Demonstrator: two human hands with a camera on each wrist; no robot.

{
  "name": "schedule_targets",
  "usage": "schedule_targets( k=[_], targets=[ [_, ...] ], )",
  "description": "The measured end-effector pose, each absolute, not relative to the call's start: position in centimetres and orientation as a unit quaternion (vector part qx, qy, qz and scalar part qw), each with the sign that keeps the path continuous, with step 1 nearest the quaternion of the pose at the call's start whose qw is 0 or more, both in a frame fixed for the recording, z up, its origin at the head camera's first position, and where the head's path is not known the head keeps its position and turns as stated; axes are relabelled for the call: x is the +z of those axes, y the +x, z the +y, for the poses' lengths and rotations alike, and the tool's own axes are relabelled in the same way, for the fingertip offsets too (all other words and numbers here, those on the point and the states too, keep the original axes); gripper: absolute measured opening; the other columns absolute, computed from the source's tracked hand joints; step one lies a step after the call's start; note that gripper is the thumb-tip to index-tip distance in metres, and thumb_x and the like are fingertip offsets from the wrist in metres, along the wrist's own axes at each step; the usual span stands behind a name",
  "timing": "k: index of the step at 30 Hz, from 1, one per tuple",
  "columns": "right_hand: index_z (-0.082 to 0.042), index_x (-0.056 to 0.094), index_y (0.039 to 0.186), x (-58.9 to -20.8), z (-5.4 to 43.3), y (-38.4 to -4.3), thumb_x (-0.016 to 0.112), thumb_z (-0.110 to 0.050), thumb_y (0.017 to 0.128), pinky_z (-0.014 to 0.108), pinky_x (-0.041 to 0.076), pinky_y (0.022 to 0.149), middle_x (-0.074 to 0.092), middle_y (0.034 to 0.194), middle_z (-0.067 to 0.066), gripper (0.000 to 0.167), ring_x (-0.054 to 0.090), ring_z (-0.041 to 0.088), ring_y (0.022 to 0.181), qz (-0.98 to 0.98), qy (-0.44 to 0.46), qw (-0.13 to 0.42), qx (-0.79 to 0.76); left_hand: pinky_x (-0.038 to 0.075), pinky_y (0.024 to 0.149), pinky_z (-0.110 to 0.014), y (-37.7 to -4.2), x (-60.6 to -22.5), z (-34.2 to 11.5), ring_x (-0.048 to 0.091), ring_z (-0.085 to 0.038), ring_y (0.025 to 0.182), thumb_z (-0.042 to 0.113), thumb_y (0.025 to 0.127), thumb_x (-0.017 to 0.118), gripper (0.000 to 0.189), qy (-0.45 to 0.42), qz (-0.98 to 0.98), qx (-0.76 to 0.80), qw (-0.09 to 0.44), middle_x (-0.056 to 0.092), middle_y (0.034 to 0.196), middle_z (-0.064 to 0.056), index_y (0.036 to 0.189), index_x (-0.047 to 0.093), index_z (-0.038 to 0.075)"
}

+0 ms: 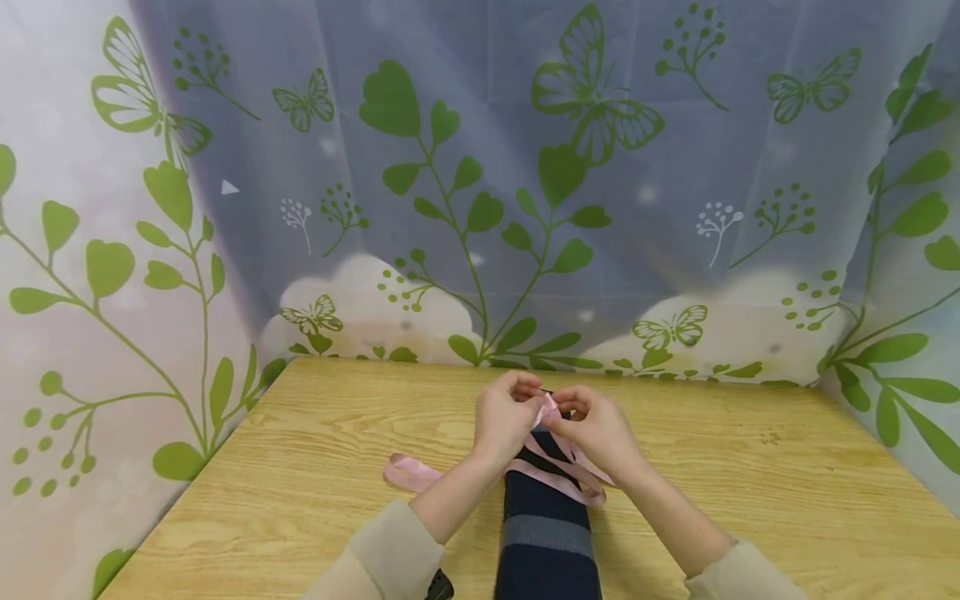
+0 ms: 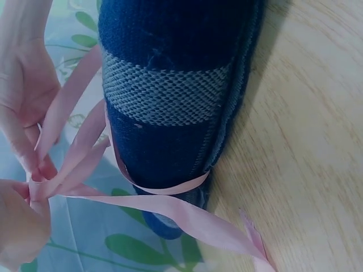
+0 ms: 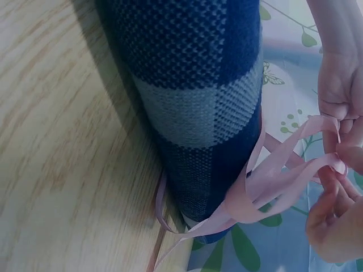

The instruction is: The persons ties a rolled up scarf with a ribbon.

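Note:
A dark blue knit bundle with grey bands (image 1: 549, 533), long and rolled or folded, lies on the table and points away from me. Pink ribbon (image 1: 551, 482) passes around its far end, with loops and tails hanging loose. Above that end my left hand (image 1: 504, 423) pinches part of the ribbon between thumb and fingers. Close against it, my right hand (image 1: 598, 427) pinches the ribbon too. Both wrist views show the fingertips meeting at a small gathered loop of ribbon (image 3: 339, 164), held off the bundle. Fingers partly hide the crossing there.
A loose ribbon end (image 1: 411, 473) lies curled on the wooden table (image 1: 750, 467), left of the bundle. A small dark object (image 1: 440, 586) shows partly beside the left sleeve. Behind the table's far edge hangs a patterned curtain (image 1: 487, 275).

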State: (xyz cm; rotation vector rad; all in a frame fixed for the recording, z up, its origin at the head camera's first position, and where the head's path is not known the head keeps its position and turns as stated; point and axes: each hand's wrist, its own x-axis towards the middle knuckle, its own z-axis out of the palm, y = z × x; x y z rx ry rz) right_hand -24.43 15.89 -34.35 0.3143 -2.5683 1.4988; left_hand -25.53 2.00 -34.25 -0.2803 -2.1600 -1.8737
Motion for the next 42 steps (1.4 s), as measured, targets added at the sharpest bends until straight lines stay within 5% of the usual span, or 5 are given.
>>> schedule_targets(
  k=[5,14,42],
  targets=[
    [0.001,0.062,0.106,-34.42,15.76,-24.46,0.069,-0.007,0.081,0.03,0.046,0.073,0.067,0.09,0.006,0.027,0.059,0.019,0.086,-0.84,0.092,0.073,0.53,0.046,0.06,-0.021,-25.58,-34.37,1.91,0.059,-0.014,0.073,-0.007,0.08,0.06,0.016,-0.105,-0.737,-0.655,0.128,0.064,0.079,-0.006,0.091,0.067,0.002],
    [0.006,0.062,0.101,-34.29,15.65,-24.48,0.062,0.0,0.084,0.026,0.048,0.069,0.065,0.078,0.004,0.018,0.06,0.011,0.074,-0.799,0.069,0.071,0.593,0.049,0.067,-0.024,-25.54,-34.43,2.04,0.06,-0.014,0.077,-0.007,0.079,0.06,0.016,-0.102,-0.737,-0.65,0.152,0.064,0.08,-0.004,0.09,0.067,0.003],
    [0.006,0.063,0.097,-34.57,15.29,-24.45,0.062,0.002,0.082,0.023,0.048,0.063,0.064,0.076,0.006,0.015,0.059,0.014,0.07,-0.799,0.068,0.085,0.592,0.049,0.066,-0.02,-25.11,-34.55,2.44,0.062,-0.012,0.08,-0.009,0.077,0.058,0.021,-0.098,-0.722,-0.67,0.14,0.069,0.084,-0.007,0.09,0.073,-0.001]
  ],
)
